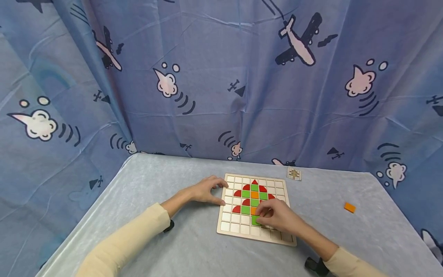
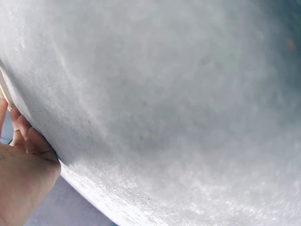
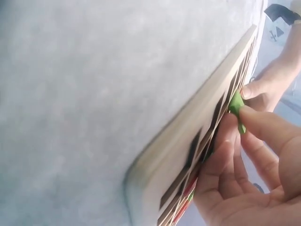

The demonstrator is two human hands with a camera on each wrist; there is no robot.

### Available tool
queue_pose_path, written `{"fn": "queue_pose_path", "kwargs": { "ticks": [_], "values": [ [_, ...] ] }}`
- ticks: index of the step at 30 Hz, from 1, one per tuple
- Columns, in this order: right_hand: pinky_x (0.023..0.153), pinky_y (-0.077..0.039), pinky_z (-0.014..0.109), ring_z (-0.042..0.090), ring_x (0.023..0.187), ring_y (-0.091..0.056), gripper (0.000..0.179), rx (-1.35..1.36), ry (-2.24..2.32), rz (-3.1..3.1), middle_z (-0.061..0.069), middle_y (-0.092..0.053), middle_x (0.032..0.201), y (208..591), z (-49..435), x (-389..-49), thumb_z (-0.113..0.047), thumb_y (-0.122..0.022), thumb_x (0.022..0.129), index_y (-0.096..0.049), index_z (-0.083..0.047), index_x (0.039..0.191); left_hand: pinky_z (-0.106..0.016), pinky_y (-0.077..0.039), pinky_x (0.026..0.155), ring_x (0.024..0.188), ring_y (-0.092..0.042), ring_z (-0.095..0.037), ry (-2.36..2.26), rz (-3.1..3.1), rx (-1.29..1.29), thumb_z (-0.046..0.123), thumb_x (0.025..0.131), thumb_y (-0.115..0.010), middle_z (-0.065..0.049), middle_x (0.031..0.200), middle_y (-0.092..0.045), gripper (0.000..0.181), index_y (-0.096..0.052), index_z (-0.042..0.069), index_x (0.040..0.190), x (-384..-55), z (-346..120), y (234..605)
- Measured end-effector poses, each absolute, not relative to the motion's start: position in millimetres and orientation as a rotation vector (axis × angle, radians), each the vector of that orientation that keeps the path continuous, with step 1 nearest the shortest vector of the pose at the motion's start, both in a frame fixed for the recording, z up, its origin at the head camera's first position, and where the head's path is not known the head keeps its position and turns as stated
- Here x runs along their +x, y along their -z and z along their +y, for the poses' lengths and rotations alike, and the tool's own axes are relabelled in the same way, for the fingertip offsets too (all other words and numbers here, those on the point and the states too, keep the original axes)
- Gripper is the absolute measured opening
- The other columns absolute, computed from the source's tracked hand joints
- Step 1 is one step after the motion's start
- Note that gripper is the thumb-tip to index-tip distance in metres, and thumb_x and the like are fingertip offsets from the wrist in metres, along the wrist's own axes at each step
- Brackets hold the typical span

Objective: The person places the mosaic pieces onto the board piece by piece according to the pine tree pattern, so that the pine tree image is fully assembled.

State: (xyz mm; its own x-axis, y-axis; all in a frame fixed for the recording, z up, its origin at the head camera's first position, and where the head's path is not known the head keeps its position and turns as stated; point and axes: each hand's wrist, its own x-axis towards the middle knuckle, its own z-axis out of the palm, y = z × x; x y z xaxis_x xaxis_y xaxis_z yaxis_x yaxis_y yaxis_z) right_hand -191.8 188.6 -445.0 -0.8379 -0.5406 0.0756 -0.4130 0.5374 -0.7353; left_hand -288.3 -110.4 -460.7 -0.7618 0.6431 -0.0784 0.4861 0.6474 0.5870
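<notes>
A square wooden grid board (image 1: 235,227) lies on the cloth-covered table. Green and orange square tiles run up its middle, flanked by rounded red tiles (image 1: 237,209), with a red triangle tile (image 1: 254,182) at the top. Over the lower part of the pattern, my right hand (image 1: 279,216) pinches a green tile (image 3: 236,101) between thumb and fingers; the tile is tilted in the right wrist view. My left hand (image 1: 207,190) rests at the board's left edge, thumb and fingers spread apart. Part of the pattern's right side is hidden behind my right hand.
A loose orange tile (image 1: 350,207) lies on the table to the right of the board. Just beyond the board's far right corner is a small pattern card (image 1: 294,174). Behind the table hangs a blue curtain (image 1: 207,77) printed with planes and clouds.
</notes>
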Motion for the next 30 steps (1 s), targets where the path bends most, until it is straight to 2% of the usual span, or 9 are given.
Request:
{"fn": "queue_pose_path", "kwargs": {
  "ticks": [6,22,30],
  "values": [
    [0.061,-0.051,0.019,0.0,0.069,-0.056,0.011,-0.816,1.134,2.673,-0.003,-0.066,0.077,444,183,-191,-0.01,-0.08,0.08,-0.07,-0.011,0.085,-0.039,-0.045,0.105,0.117,-0.054,-0.021,-0.801,2.588,0.9,0.041,0.08,-0.081,-0.003,0.129,-0.055,0.059,-0.056,0.023,0.131,-288,-111,460],
    [0.059,-0.048,0.018,0.001,0.064,-0.054,0.013,-0.744,1.056,2.732,-0.006,-0.061,0.072,446,181,-190,-0.009,-0.08,0.078,-0.068,-0.015,0.08,-0.038,-0.045,0.105,0.117,-0.054,-0.019,-0.78,2.588,0.893,0.043,0.081,-0.08,-0.002,0.13,-0.054,0.061,-0.055,0.024,0.133,-290,-111,462],
    [0.062,-0.05,0.019,0.004,0.067,-0.056,0.01,-0.74,1.114,2.689,-0.003,-0.063,0.076,443,191,-192,-0.011,-0.079,0.08,-0.07,-0.012,0.083,-0.038,-0.045,0.105,0.117,-0.054,-0.02,-0.791,2.585,0.894,0.043,0.081,-0.08,-0.003,0.13,-0.054,0.06,-0.055,0.024,0.132,-290,-112,462]
  ]
}}
